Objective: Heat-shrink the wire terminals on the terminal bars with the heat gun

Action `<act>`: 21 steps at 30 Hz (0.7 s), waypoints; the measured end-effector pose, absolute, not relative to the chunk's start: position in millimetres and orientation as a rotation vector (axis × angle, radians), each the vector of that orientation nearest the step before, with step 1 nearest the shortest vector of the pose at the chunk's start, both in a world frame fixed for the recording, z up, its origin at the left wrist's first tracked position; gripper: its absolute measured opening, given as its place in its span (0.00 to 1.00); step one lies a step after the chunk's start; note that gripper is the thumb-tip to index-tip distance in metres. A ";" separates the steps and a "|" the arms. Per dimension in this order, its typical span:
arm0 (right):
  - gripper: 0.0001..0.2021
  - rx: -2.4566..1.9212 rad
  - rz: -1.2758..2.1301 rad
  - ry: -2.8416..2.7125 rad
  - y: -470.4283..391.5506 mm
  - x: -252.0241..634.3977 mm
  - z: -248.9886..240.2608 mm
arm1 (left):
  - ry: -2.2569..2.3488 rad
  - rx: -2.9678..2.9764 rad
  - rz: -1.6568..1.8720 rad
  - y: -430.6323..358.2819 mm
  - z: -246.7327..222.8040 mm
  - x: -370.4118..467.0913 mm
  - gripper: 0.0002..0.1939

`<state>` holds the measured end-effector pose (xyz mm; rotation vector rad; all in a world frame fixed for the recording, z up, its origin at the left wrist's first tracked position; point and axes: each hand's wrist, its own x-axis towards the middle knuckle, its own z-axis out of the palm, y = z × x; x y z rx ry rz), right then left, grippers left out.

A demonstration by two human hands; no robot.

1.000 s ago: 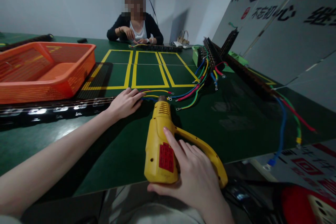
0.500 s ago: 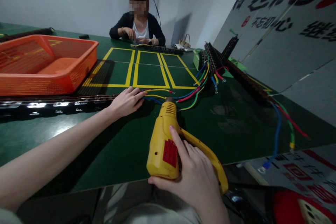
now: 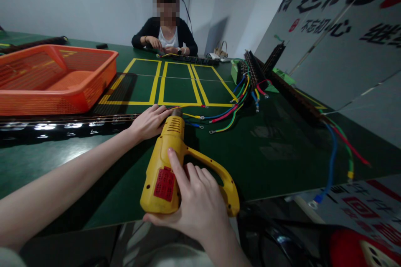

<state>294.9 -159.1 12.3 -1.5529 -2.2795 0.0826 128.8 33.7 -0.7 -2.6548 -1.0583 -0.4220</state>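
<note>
My right hand (image 3: 200,194) is wrapped around the body of a yellow heat gun (image 3: 171,133), which bears a red label and has its nozzle pointing away from me. That nozzle lies right by the fingertips of my left hand (image 3: 149,122), over a bundle of wires (image 3: 191,115). My left hand is closed on these wires, where they leave a long black corrugated sleeve (image 3: 78,126). Yellow, red and blue wire ends with ring terminals come out beyond the nozzle. My left fingertips are partly hidden.
An orange basket (image 3: 75,91) stands at the left. More sleeved cables (image 3: 253,69) with coloured ends lie at the right, beside a green basket (image 3: 234,71). Across the green table (image 3: 250,167) sits a person (image 3: 169,35). Blue, red and green wires (image 3: 332,158) overhang the right edge.
My right hand has moved the heat gun left, bringing its nozzle from the wire ends to near my left fingers. The left hand stays in place.
</note>
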 end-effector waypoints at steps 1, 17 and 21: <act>0.56 -1.552 0.078 -2.279 -158.9 294.0 11.6 | -1.060 -2.664 -0.414 33.5 0.2 128.5 0.21; 0.58 -1.675 0.131 -2.188 -165.0 333.9 18.2 | -1.063 -2.605 -0.454 35.5 -6.7 125.6 0.22; 0.58 -1.735 0.071 -2.146 -167.8 343.0 18.7 | -1.054 -2.607 -0.463 35.1 -6.0 125.9 0.22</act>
